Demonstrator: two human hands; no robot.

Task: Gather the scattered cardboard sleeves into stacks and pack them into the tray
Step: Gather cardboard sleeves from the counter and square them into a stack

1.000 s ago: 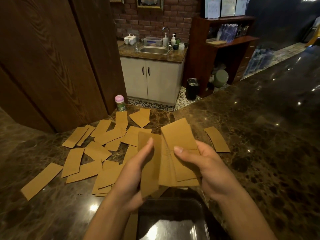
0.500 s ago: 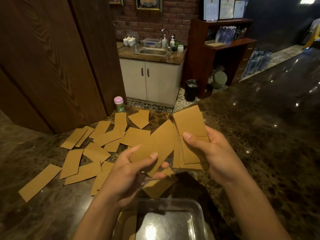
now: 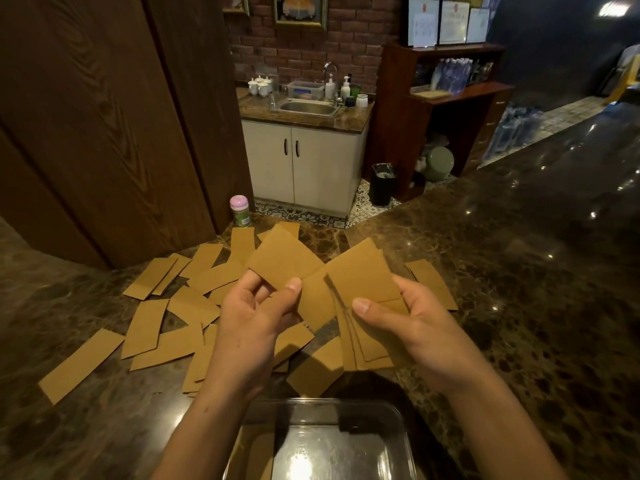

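Dark marbled counter (image 3: 519, 306) spreads around the clear tray (image 3: 398, 420), which sits nearest us, under our wrists. Just beyond the tray, our left hand (image 3: 249, 327) pinches a single cardboard sleeve (image 3: 280, 261) between thumb and fingers, tilted. Our right hand (image 3: 415, 327) grips a fanned stack of sleeves (image 3: 363, 278), thumb laid across its front. Scattered sleeves (image 3: 149, 327) lie flat beyond the tray and to its left, and a lone sleeve (image 3: 433, 282) lies beyond it to the right. A pink-lidded jar (image 3: 239, 211) stands farthest from the tray.

no legible text, framed wall papers (image 3: 449, 20) (too blurred)
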